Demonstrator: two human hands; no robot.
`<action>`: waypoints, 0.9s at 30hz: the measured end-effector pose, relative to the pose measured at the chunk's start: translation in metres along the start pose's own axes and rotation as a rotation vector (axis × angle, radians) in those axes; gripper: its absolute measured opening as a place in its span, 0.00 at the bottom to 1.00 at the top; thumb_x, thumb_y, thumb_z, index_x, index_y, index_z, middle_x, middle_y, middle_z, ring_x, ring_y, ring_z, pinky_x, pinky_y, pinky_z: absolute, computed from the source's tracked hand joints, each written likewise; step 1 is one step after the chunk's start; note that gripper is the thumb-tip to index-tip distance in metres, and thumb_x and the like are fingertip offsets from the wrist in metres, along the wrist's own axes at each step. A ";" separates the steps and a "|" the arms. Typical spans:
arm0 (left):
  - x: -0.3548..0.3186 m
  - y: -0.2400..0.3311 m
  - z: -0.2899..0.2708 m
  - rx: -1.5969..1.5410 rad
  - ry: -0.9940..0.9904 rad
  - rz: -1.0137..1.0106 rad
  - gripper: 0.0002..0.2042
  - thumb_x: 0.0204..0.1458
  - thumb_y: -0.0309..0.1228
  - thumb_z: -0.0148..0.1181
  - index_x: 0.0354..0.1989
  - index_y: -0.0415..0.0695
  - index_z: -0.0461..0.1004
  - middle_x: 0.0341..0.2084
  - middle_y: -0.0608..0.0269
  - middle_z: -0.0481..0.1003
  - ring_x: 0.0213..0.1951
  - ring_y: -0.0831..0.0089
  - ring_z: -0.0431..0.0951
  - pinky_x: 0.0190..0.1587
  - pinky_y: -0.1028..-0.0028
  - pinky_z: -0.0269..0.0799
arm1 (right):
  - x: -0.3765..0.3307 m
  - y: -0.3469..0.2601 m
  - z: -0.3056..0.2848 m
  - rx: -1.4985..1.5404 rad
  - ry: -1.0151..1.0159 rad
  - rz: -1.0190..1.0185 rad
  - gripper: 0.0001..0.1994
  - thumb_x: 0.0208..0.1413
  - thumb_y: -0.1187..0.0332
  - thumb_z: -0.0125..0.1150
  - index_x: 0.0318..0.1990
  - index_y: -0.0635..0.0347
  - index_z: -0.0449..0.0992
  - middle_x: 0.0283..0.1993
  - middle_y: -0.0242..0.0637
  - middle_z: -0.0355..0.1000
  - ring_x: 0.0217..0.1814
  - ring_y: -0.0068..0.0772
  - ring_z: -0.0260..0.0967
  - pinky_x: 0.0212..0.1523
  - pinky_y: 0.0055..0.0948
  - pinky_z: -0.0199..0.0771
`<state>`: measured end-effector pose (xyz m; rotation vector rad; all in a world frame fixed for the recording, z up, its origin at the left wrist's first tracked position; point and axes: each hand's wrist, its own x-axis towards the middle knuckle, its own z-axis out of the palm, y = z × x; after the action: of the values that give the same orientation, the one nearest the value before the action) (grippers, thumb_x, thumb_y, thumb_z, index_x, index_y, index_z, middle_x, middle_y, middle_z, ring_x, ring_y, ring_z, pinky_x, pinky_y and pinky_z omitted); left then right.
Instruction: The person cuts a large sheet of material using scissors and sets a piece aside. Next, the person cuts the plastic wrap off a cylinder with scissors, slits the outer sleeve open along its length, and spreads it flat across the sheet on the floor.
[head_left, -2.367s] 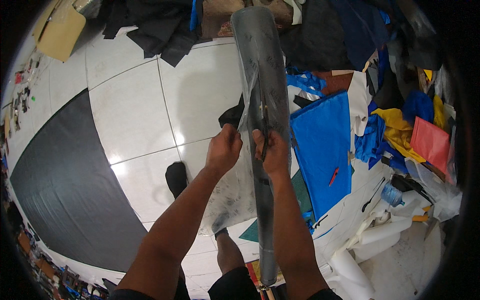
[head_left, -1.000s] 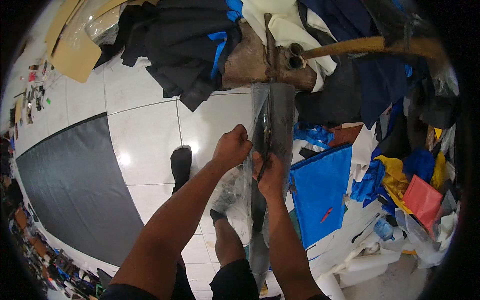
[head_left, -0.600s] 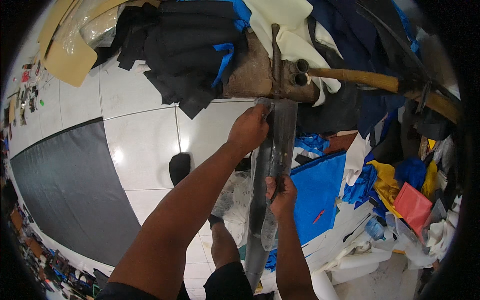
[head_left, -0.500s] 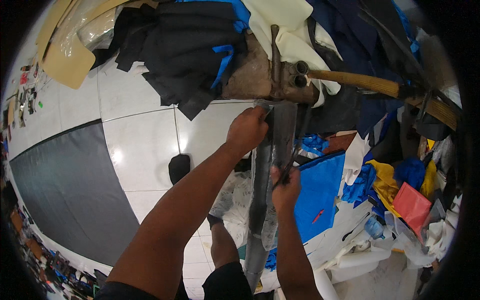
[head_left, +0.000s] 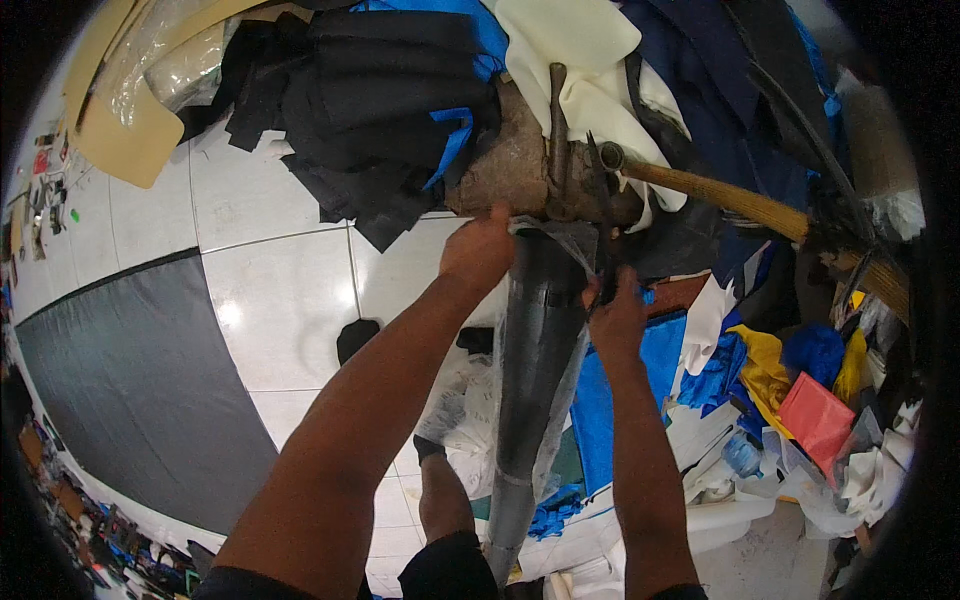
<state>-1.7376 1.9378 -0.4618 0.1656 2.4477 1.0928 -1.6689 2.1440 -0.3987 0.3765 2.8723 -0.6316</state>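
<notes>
A long dark roll of sheet material (head_left: 545, 345) runs away from me between my arms, with a clear plastic wrap (head_left: 572, 238) loose around it. At its far end, my left hand (head_left: 478, 250) is closed on the edge of the plastic. My right hand (head_left: 616, 312) grips a pair of dark scissors (head_left: 600, 185) to the right of the roll. Their long blades point away from me, beyond the plastic's edge. Just past the roll's far end lies a brown, worn block (head_left: 510, 165) with a hammer-like metal tool (head_left: 557, 130) on it.
Black fabric pieces (head_left: 385, 100) and cream cloth (head_left: 570, 60) lie at the far side. A dark grey sheet (head_left: 140, 380) covers tiles at left. At right are a yellowish woven pole (head_left: 720, 195), a blue sheet (head_left: 592, 420), a red packet (head_left: 818, 422) and a plastic jug (head_left: 742, 455).
My right hand has moved away from me and to the right with the scissors, whose blades now reach past the roll's end. The wrap is spread wider; my left hand has shifted slightly left.
</notes>
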 end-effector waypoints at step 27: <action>0.000 -0.076 0.080 0.245 -0.122 -0.347 0.12 0.58 0.27 0.44 0.48 0.43 0.71 0.41 0.48 0.75 0.43 0.51 0.78 0.44 0.57 0.77 | -0.154 0.092 -0.030 0.011 0.086 0.223 0.13 0.53 0.66 0.68 0.38 0.62 0.70 0.32 0.37 0.69 0.33 0.35 0.67 0.38 0.33 0.68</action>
<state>-1.6965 1.9404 -0.5644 -0.1119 2.3765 0.6164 -1.5002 2.2063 -0.3727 0.7295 2.8496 -0.6044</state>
